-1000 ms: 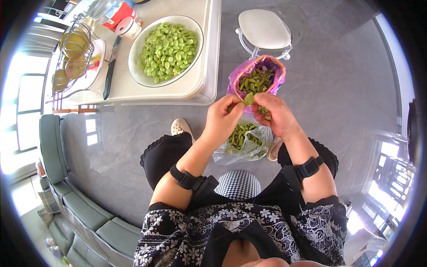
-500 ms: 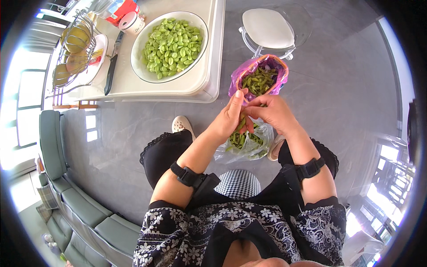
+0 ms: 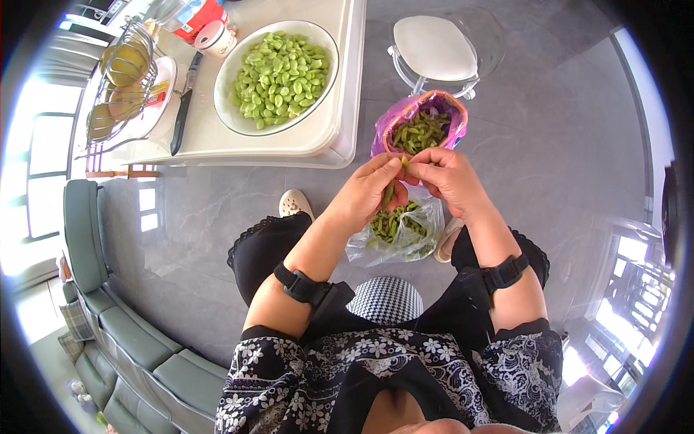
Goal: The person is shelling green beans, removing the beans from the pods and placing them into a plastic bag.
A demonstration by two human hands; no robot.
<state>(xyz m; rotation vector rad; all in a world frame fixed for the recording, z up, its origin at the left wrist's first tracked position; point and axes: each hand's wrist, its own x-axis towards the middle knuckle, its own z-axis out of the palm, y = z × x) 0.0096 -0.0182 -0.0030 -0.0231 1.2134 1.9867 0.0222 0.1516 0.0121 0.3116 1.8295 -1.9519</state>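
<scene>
Both hands meet in front of me, over the gap between two bags. A small green bean pod (image 3: 405,162) is pinched between the fingertips of my left hand (image 3: 370,189) and my right hand (image 3: 454,182). My left hand's curled lower fingers also hold another pod (image 3: 389,195) against the palm. Just beyond the hands stands a purple plastic bag (image 3: 383,130) with its mouth wide and pods inside. Below them, between my feet, a clear plastic bag (image 3: 428,230) holds many more green pods (image 3: 394,224).
At the upper left, a white table (image 3: 289,148) carries a white bowl (image 3: 223,108) of shelled green beans (image 3: 280,76), a knife (image 3: 181,123), a lidded cup (image 3: 215,37) and a wire fruit basket (image 3: 130,79). A white-seated chair (image 3: 436,47) stands beyond the purple bag. Green sofa (image 3: 137,336) lower left.
My left hand has drawn back slightly from the purple bag's rim, its thumb lowering. The right fingers have risen a little, and a green pod now shows between both hands' fingertips.
</scene>
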